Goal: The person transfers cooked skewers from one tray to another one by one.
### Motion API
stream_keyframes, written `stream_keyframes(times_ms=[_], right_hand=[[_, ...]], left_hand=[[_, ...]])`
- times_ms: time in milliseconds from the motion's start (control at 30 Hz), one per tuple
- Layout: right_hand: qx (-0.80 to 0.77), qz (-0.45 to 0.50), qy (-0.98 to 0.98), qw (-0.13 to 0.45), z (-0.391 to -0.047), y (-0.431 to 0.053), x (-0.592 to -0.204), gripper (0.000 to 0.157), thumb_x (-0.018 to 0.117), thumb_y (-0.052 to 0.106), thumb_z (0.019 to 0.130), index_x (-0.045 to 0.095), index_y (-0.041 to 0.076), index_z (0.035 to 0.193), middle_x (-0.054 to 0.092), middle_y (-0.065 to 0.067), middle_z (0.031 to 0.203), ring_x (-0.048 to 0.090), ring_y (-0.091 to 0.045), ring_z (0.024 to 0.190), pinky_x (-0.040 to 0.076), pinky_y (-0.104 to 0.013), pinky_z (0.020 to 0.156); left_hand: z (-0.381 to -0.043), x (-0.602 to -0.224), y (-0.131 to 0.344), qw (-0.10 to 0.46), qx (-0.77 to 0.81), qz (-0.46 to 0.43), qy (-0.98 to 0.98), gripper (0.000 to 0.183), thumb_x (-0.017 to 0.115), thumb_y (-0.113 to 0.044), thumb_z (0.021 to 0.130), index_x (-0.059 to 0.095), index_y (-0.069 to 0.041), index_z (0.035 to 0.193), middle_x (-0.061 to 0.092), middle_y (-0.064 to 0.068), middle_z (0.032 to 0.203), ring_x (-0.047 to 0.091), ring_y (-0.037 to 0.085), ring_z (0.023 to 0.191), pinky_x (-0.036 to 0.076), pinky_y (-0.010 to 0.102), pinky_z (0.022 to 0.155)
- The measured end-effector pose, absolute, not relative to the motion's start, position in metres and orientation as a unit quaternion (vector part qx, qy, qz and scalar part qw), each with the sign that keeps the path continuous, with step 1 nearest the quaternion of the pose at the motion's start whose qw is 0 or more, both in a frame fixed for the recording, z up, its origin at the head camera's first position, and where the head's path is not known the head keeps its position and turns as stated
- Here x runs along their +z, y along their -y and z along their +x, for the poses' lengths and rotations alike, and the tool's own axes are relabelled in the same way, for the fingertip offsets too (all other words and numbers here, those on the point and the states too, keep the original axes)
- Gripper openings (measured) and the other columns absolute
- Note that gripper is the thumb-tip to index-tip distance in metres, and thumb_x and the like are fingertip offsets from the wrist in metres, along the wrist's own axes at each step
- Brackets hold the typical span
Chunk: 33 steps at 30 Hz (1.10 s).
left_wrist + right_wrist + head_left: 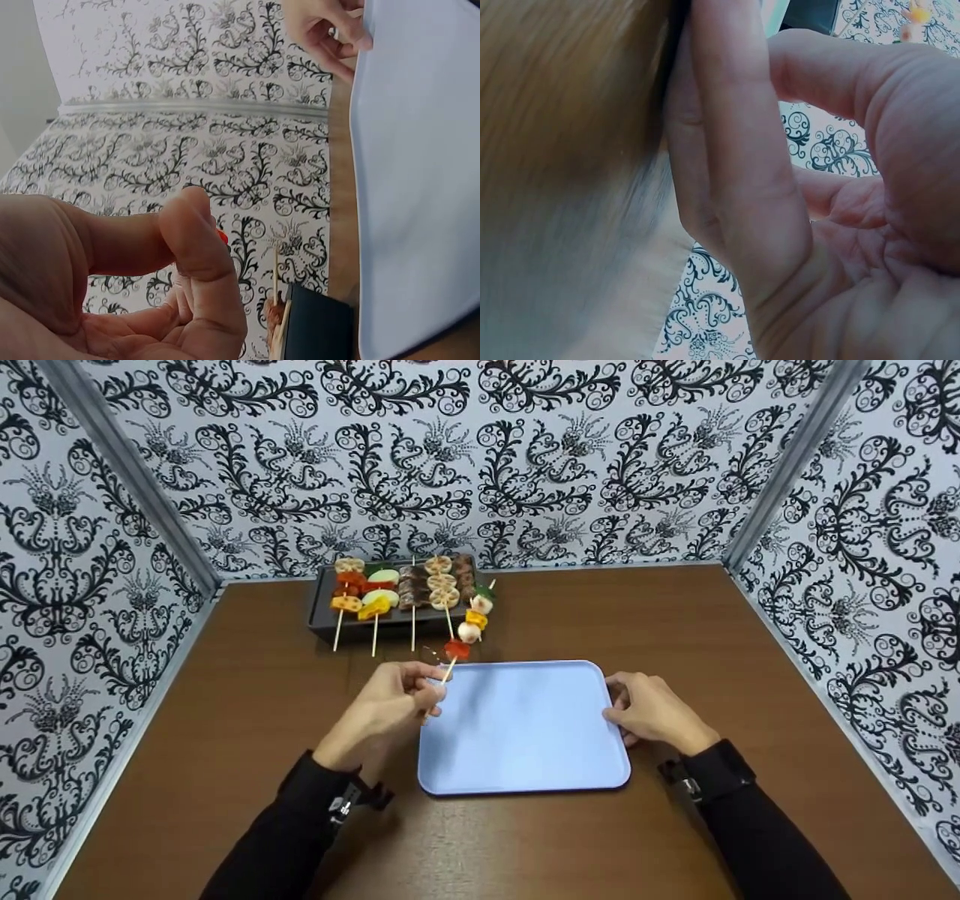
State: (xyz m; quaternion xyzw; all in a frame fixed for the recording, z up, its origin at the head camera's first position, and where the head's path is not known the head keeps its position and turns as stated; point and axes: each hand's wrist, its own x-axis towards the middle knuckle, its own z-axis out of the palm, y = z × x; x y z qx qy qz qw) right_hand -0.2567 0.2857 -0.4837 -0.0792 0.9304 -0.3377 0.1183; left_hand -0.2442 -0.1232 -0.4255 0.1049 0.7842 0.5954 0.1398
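In the head view, my left hand (390, 701) pinches the bare stick end of a food skewer (475, 619). The skewer slants up and away, threaded with red, white, yellow and green pieces, above the far left edge of a light-blue tray (532, 727). My right hand (652, 709) grips the tray's right edge, thumb at the rim and fingers at the side and below. The left wrist view shows my left thumb and fingers (202, 262) pressed together, hiding most of the skewer. In the right wrist view, my right fingers (742, 135) lie along the tray's side.
Behind the tray at the left stands a black tabletop grill (322, 604) with several skewers of lotus root, vegetables and meat, their sticks jutting toward me. A brown wooden table (750, 660) lies under everything. Patterned walls (517, 465) enclose the back and sides.
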Motion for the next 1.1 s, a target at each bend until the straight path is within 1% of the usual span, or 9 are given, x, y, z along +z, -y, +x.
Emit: stream_keyframes(times_ms=[133,200,333,500,700,900,1033,1100], right_hand=[[-0.337,-0.08,-0.931,0.117,-0.257,-0.287,-0.484,0.057,0.069,0.013,0.091,0.049,0.005,0.143,0.065,-0.011,0.083,0.068,-0.018,0.055,0.061,-0.033,0.05],[-0.336,-0.08,-0.931,0.117,-0.256,-0.288,-0.484,0.057,0.069,0.013,0.091,0.048,0.004,0.143,0.065,-0.011,0.083,0.068,-0.018,0.054,0.06,-0.033,0.05],[-0.338,-0.077,-0.93,0.12,-0.255,-0.288,-0.484,0.058,0.069,0.013,0.091,0.048,0.004,0.144,0.065,-0.012,0.084,0.068,-0.019,0.054,0.06,-0.034,0.05],[-0.347,-0.076,-0.926,0.128,-0.253,-0.288,-0.483,0.059,0.069,0.012,0.091,0.048,0.004,0.145,0.064,-0.013,0.086,0.068,-0.02,0.054,0.061,-0.035,0.05],[-0.344,-0.083,-0.926,0.134,-0.252,-0.289,-0.481,0.06,0.07,0.015,0.093,0.047,0.008,0.147,0.066,-0.011,0.083,0.068,-0.021,0.054,0.061,-0.037,0.052],[-0.365,-0.089,-0.915,0.145,-0.255,-0.293,-0.478,0.06,0.072,0.015,0.092,0.048,0.01,0.147,0.068,-0.012,0.083,0.069,-0.022,0.056,0.062,-0.038,0.053],[-0.388,-0.091,-0.904,0.157,-0.258,-0.295,-0.478,0.061,0.072,0.014,0.092,0.048,0.01,0.148,0.069,-0.013,0.083,0.07,-0.024,0.058,0.062,-0.039,0.055],[-0.395,-0.093,-0.899,0.163,-0.258,-0.296,-0.479,0.062,0.073,0.014,0.092,0.047,0.009,0.148,0.069,-0.014,0.083,0.071,-0.024,0.059,0.063,-0.04,0.056]], left_hand=[[-0.242,-0.428,0.113,0.149,0.596,0.117,-0.78,0.029,0.067,-0.007,0.093,0.064,0.004,0.12,0.068,0.005,0.082,0.069,0.014,0.067,0.057,0.024,0.057],[-0.241,-0.429,0.107,0.156,0.596,0.116,-0.779,0.028,0.067,-0.006,0.093,0.065,0.003,0.119,0.068,0.006,0.083,0.069,0.013,0.067,0.057,0.024,0.057],[-0.238,-0.435,0.096,0.174,0.601,0.105,-0.773,0.029,0.067,-0.005,0.091,0.065,0.004,0.119,0.068,0.009,0.085,0.069,0.014,0.067,0.059,0.026,0.058],[-0.236,-0.446,0.084,0.189,0.608,0.107,-0.763,0.026,0.067,-0.002,0.091,0.066,0.004,0.116,0.067,0.008,0.083,0.069,0.014,0.065,0.06,0.026,0.057],[-0.233,-0.453,0.073,0.201,0.614,0.119,-0.754,0.028,0.068,-0.001,0.091,0.063,0.009,0.116,0.068,0.01,0.083,0.068,0.014,0.062,0.059,0.026,0.054],[-0.229,-0.457,0.065,0.221,0.617,0.121,-0.745,0.029,0.068,-0.001,0.091,0.062,0.01,0.117,0.069,0.017,0.089,0.068,0.015,0.063,0.06,0.027,0.056],[-0.226,-0.46,0.063,0.228,0.612,0.123,-0.747,0.029,0.068,0.0,0.091,0.062,0.01,0.117,0.068,0.023,0.094,0.068,0.016,0.063,0.062,0.03,0.057],[-0.225,-0.462,0.061,0.228,0.609,0.123,-0.75,0.028,0.067,0.0,0.091,0.062,0.01,0.117,0.068,0.024,0.095,0.069,0.016,0.062,0.063,0.033,0.057]])
